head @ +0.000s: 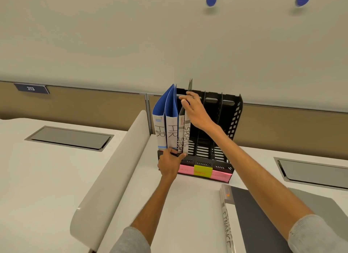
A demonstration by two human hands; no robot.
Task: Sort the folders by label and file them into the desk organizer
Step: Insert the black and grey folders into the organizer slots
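Organizer: black desk organizer (232, 120) upright on the white bench (188, 205).
Folders: two blue HR folders (170, 124) leftmost, two SPORTS folders (186, 134) beside them.
Right hand (195, 111): fingers pinching the right SPORTS folder's top.
Left hand (170, 163): fingers curled over the organizer's front lip.
Bench: FINANCE folder (250, 220) lying flat.

We see the right hand (195, 111) grip the top of a SPORTS folder (186, 136) in the organizer (222, 139), while the left hand (170, 163) holds its front edge beside two HR folders (166, 119).
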